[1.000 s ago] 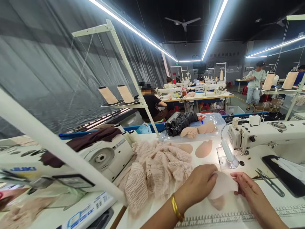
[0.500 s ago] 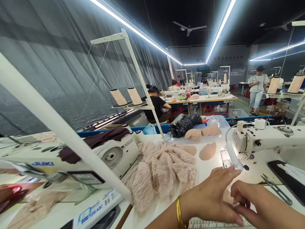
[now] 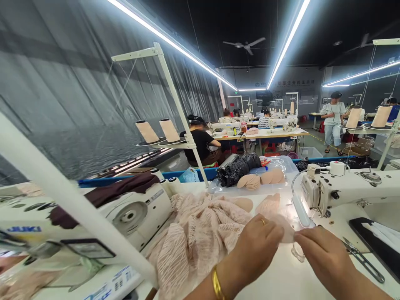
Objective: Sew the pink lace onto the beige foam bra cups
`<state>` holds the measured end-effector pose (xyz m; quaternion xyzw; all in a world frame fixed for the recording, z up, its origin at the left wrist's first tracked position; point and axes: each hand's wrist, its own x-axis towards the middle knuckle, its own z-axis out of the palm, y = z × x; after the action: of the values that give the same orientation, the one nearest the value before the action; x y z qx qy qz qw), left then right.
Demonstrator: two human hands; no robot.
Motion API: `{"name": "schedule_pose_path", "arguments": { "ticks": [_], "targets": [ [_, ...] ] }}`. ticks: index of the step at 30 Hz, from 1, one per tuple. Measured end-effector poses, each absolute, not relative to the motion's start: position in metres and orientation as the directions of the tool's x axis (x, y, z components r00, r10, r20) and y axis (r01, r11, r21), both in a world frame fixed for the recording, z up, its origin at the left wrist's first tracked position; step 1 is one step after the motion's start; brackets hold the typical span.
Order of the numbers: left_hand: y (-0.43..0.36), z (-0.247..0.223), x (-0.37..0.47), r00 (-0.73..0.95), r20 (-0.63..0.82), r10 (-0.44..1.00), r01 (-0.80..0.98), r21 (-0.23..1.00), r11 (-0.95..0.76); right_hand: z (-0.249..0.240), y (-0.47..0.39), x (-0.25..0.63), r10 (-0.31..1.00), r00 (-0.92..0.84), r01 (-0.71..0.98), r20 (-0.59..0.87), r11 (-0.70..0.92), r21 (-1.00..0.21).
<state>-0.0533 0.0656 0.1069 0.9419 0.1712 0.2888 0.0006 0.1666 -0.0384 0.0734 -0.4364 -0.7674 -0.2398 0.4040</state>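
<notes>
My left hand [image 3: 256, 241], with a gold ring and bracelet, is closed on one edge of a thin pale-beige fabric piece [image 3: 287, 234]. Pinched on the opposite edge is my right hand [image 3: 325, 249], so the piece spans the gap between them above the white table [image 3: 275, 277]. A small crumpled bit of pale fabric [image 3: 298, 253] lies just below. Behind my hands rests a flat beige piece [image 3: 268, 204]. To the left is a heap of pale pink patterned fabric [image 3: 203, 229].
A sewing machine [image 3: 353, 187] stands at the right, with thread snips [image 3: 364, 259] and a black tray [image 3: 379, 237] beside it. Another machine [image 3: 131, 212] and a slanting white post [image 3: 78, 196] occupy the left. Behind lie stacked beige pads [image 3: 249, 181] and a black plastic bundle [image 3: 239, 168].
My hands have drawn apart, the left moving leftward, and now hold the thin fabric piece between them. My left fingers, spread before, are closed. The view has shifted slightly.
</notes>
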Motion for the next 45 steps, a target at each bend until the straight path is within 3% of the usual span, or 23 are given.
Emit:
{"name": "schedule_pose_path", "arguments": {
  "ticks": [2,3,8,12,16,21,33,41,45],
  "targets": [
    [0.066,0.092,-0.053,0.846,0.481,0.23,0.325,-0.121,-0.938,0.048,-0.029,0.169,0.5,-0.329,0.857,0.801,0.515,0.031],
    [0.065,0.084,-0.051,0.885,0.415,0.21,0.301,-0.167,-0.939,0.037,-0.025,0.172,0.53,-0.354,0.851,0.77,0.524,0.03],
    [0.071,0.058,-0.018,0.979,0.175,0.107,0.129,-0.118,-0.985,0.004,-0.011,0.205,0.688,-0.443,0.819,0.574,0.571,-0.052],
    [0.09,0.042,0.013,0.985,0.062,0.158,0.164,-0.105,-0.981,-0.005,-0.006,0.233,0.731,-0.463,0.804,0.501,0.584,-0.109],
    [0.097,0.022,0.017,0.958,0.203,0.2,0.221,-0.085,-0.972,-0.007,-0.012,0.248,0.768,-0.459,0.804,0.447,0.573,-0.157],
    [0.091,0.011,0.01,0.918,0.366,0.152,0.183,-0.049,-0.982,-0.001,-0.021,0.246,0.867,-0.425,0.856,0.261,0.478,-0.196],
    [0.087,0.008,0.018,0.867,0.451,0.21,0.24,-0.009,-0.971,-0.01,-0.019,0.244,0.874,-0.354,0.884,0.334,0.429,-0.184],
    [0.089,0.006,0.019,0.886,0.431,0.168,0.212,-0.055,-0.976,-0.012,-0.019,0.242,0.883,-0.342,0.89,0.322,0.414,-0.19],
    [0.104,0.008,0.027,0.934,0.338,0.115,0.154,-0.089,-0.984,-0.019,-0.017,0.246,0.898,-0.323,0.913,0.299,0.379,-0.151]
  ]
}}
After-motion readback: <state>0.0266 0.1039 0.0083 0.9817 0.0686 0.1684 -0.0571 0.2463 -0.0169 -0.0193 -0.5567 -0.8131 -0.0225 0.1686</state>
